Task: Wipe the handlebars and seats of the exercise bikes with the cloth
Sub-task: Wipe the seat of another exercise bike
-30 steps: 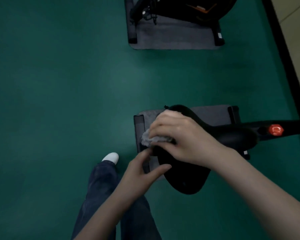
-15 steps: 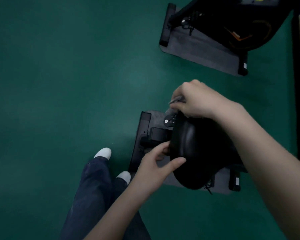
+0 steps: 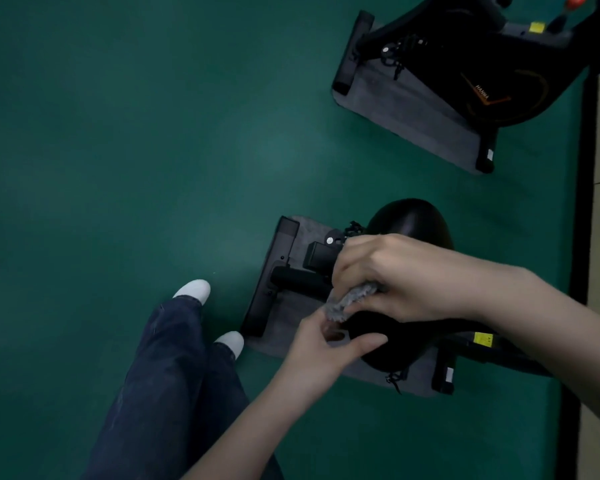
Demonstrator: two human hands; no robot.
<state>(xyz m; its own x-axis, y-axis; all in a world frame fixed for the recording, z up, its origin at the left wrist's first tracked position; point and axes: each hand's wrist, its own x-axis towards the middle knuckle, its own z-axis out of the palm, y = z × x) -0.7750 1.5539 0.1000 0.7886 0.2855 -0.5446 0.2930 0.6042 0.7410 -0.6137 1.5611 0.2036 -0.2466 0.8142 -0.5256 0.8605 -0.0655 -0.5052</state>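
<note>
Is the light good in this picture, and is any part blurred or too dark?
Head view: dim light, a pale patch on the green floor. Head view: the black seat shows a sheen on top, but is nearly featureless below the grey cloth. Head view: the cloth looks slightly soft; lettering on the far bike is legible.

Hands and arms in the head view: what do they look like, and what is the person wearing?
The left arm and right arm are bare to the frame edge, with no sleeve in view. The left hand and right hand wear no gloves; no ring, watch or band shows. Below are dark blue jeans and white shoes.
</note>
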